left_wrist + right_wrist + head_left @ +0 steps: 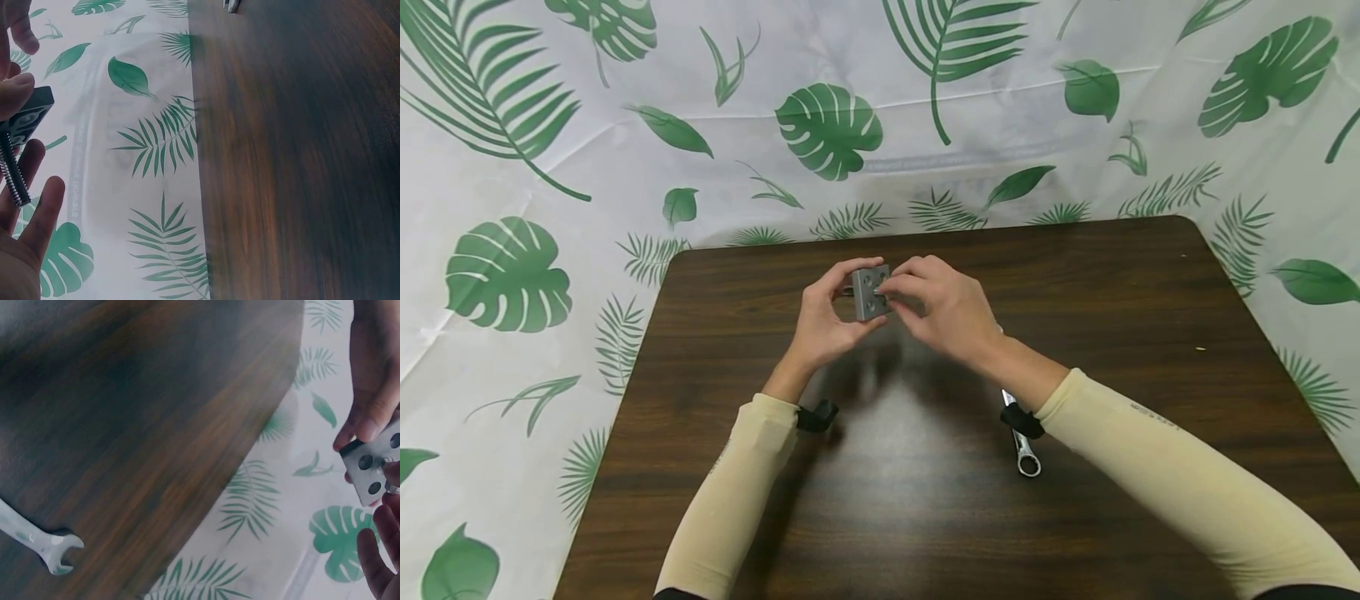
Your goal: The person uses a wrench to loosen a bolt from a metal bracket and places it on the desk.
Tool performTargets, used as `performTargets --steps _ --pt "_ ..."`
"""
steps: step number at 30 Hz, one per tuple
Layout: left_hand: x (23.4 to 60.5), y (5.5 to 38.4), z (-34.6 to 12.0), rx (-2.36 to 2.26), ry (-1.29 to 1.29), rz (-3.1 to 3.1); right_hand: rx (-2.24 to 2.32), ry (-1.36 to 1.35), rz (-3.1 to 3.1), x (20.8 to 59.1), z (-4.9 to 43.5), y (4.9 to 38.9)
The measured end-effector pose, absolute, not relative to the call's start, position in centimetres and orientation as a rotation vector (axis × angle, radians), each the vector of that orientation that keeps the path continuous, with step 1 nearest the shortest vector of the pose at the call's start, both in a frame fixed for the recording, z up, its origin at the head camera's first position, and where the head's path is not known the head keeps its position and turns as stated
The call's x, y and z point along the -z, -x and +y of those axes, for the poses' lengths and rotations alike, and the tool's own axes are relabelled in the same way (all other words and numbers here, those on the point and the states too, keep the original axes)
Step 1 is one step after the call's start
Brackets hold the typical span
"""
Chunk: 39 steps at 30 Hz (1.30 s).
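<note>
My left hand (829, 321) holds a small grey metal block (862, 305) by its edges, thumb below and fingers above, up over the table. Several round holes show in the block's face (357, 464) in the right wrist view. A threaded bolt (14, 172) juts from the back of the block towards the left palm. At the front, the right hand (951, 308) pinches the shiny end of the bolt (385, 467) between thumb and fingertips, which partly hide it.
A combination wrench (1027, 457) lies on the dark wooden table (887, 517), partly under the right forearm; its open jaw end (56, 550) shows in the right wrist view. Behind the table hangs a white leaf-print cloth (737, 183). Each wrist wears a black strap.
</note>
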<state>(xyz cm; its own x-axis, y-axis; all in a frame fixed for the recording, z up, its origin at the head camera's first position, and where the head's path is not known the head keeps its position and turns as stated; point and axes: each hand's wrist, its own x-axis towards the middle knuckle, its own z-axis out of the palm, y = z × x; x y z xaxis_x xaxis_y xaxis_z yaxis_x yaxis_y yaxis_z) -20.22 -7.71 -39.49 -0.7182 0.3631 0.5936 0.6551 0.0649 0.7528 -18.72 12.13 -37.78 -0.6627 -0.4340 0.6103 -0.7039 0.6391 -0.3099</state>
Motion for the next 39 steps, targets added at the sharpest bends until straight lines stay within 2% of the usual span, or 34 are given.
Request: performTargets --steps 6,15,18,24,33,39 --pt "39.5 20.1 -7.9 1.694 1.026 -2.102 -0.816 -0.837 -2.358 38.1 11.8 18.6" --pt "39.7 20.2 -7.9 1.693 1.040 -2.095 -1.100 -0.335 -2.618 38.3 10.8 17.6" --pt "39.6 20.3 -7.8 1.685 1.043 -2.097 -1.167 -0.248 -2.658 38.4 10.6 17.4" --pt "39.6 20.3 -7.8 1.696 1.036 -2.088 -1.170 -0.261 -2.663 37.9 10.3 17.4" --pt "40.4 20.8 -7.9 1.697 1.034 -2.094 -1.137 -0.432 -2.622 37.5 10.9 17.4" --pt "39.5 20.2 -7.9 1.697 1.027 -2.111 -1.194 -0.387 -2.579 37.6 11.3 16.9"
